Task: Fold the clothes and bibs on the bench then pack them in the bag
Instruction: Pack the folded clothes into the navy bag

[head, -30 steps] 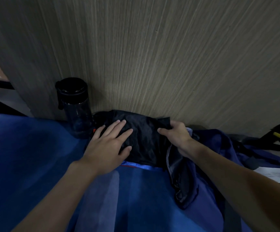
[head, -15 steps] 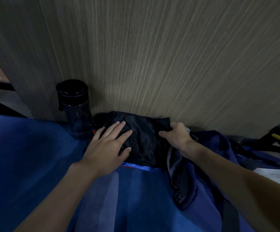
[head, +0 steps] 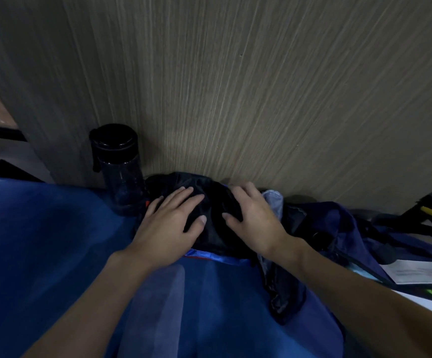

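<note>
The left hand [head: 169,226] and right hand [head: 256,223] lie flat, fingers straight, pressing the folded black garment [head: 213,229] on the blue table [head: 41,241] at the foot of the far wall. This looks like the final smoothing. Next, it should be lifted into the navy bag [head: 339,228], just to the right. The bag's opening is too dark to make out, and its right side is cut off.

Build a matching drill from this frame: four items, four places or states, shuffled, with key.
1. bottle
2. black garment
3. white paper
4. left hand

A. lies under the left hand and right hand
B. lies at the far right edge
C. stands upright by the wall panel
D. rests on the garment's side nearest the bottle

Pairs: 1-C, 2-A, 3-B, 4-D
</note>
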Demonstrator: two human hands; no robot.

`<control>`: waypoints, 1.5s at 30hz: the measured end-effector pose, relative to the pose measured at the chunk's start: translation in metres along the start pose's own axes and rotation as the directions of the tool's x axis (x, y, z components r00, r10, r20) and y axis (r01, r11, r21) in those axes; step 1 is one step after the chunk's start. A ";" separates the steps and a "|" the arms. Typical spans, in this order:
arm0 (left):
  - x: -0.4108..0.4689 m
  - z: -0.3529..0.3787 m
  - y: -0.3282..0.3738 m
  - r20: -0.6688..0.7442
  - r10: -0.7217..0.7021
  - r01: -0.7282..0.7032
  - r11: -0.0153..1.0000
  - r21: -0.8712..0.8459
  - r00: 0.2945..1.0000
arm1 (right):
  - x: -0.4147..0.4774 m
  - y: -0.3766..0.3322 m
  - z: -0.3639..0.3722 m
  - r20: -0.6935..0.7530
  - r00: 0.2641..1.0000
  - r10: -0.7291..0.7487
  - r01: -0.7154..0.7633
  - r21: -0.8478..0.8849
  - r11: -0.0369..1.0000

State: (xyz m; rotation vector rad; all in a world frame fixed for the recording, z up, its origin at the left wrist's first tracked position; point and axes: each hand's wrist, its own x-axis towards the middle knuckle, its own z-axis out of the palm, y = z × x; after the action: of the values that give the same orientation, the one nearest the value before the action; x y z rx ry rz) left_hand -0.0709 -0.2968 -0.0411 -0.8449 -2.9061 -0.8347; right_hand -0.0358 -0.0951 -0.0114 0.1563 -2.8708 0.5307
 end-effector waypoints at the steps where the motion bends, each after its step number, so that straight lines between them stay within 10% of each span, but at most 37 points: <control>1: 0.000 0.000 0.001 0.000 -0.007 0.007 1.000 -0.018 1.000 | -0.003 0.001 0.000 -0.020 0.999 -0.026 0.024 -0.088 0.996; 9: 0.001 0.001 0.005 -0.015 -0.016 0.015 0.999 -0.051 1.000 | -0.032 -0.003 0.012 -0.152 0.988 0.019 -0.072 -0.351 0.933; 21: 0.011 -0.009 0.023 -0.006 -0.226 0.194 0.849 -0.491 0.974 | -0.012 -0.032 0.008 -0.311 0.949 -0.050 -0.005 -0.173 0.985; 28: 0.016 -0.013 0.016 0.032 -0.288 0.229 0.683 -0.693 0.957 | -0.002 -0.039 0.011 -0.062 0.995 0.083 -0.055 0.364 0.930; 33: 0.016 -0.012 0.013 -0.011 -0.366 0.227 0.599 -0.768 0.930 | -0.010 -0.047 -0.002 0.122 0.947 0.297 -0.287 0.739 0.609; 39: 0.016 -0.015 0.011 0.003 -0.451 0.260 0.510 -0.820 0.893 | -0.002 -0.030 0.006 0.069 0.883 0.465 -0.387 0.666 0.637; 45: 0.019 -0.005 0.000 -0.170 -0.469 0.230 0.678 -0.698 0.867 | 0.013 -0.037 0.015 0.200 0.858 0.474 -0.477 0.655 0.586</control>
State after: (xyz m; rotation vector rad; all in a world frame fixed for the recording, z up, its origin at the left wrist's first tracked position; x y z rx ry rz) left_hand -0.0884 -0.2900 -0.0337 -0.0549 -2.4684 -1.9016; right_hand -0.0460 -0.1358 -0.0100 -0.5332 -2.5242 1.6960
